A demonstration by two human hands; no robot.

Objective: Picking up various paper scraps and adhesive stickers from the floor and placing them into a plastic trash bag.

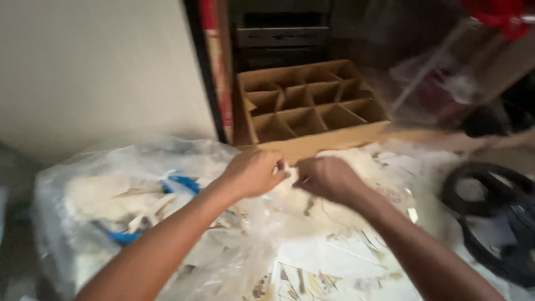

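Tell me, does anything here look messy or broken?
Messy, yes. The big clear plastic bag bulges with crumpled paper scraps, and loose printed sheets lie scattered below. The left hand and right hand pinch a small white scrap. The divided cardboard box looks undamaged.

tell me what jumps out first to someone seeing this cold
Two hands, the left hand and right hand, pinch something small and pale together at centre, over a clear plastic bag stuffed with paper scraps. Behind them sits an empty cardboard divider box.
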